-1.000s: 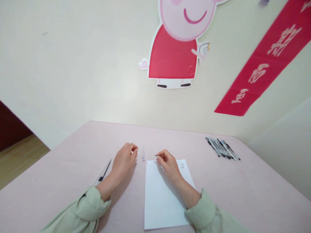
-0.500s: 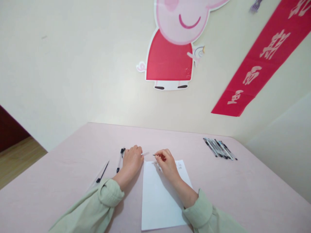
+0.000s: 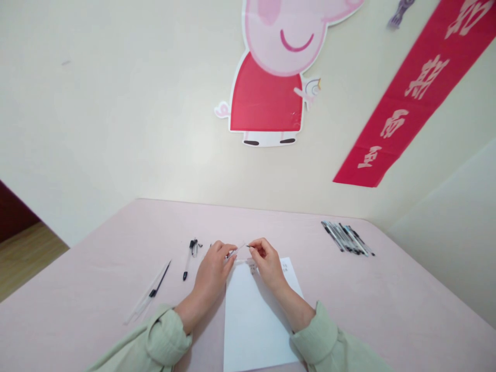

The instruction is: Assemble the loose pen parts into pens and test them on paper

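My left hand [image 3: 216, 267] is closed, with a thin clear pen tube [image 3: 241, 246] between thumb and fingers, slanting up toward the right. Close to its far end, my right hand [image 3: 268, 262] pinches a small thin dark piece [image 3: 248, 246], like a pen tip; most of it is hidden by the fingers. Both hands are over the top edge of a white sheet of paper [image 3: 256, 320], which bears some handwriting. Left of my left hand lies a clear pen with black ends [image 3: 187, 261], beside small clear and dark pen parts [image 3: 196, 247].
Farther left on the pink-covered table [image 3: 387, 305] lie a dark pen refill [image 3: 163, 276], a black cap [image 3: 152, 293] and clear tubes [image 3: 138, 309]. A row of several pens [image 3: 346, 237] is at the back right. Behind stands a wall with a pig cutout [image 3: 267, 98] and red banner [image 3: 395, 119].
My left hand has shifted a little to the right and turned, bringing the clear tube up close to the dark piece in my right hand. Small parts it was covering now show.
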`<act>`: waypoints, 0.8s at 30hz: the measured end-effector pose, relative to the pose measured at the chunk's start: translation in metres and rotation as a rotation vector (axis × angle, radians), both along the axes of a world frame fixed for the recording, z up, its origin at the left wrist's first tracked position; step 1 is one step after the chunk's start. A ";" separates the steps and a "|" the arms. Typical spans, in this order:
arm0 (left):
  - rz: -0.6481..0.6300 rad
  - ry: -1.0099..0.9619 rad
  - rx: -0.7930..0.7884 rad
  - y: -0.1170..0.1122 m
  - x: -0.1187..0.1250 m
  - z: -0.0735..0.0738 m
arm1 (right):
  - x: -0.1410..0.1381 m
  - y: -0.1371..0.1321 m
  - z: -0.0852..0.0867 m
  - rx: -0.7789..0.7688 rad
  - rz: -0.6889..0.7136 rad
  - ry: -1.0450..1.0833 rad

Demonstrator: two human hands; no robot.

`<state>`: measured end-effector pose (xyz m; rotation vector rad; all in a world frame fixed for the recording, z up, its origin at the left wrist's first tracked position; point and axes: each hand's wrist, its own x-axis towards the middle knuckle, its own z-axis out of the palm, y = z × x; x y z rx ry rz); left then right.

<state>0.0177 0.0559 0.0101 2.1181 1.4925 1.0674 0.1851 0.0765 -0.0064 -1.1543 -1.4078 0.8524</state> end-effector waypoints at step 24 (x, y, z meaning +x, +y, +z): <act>0.065 0.359 0.143 0.002 -0.004 0.003 | 0.003 -0.009 0.010 0.208 0.042 -0.421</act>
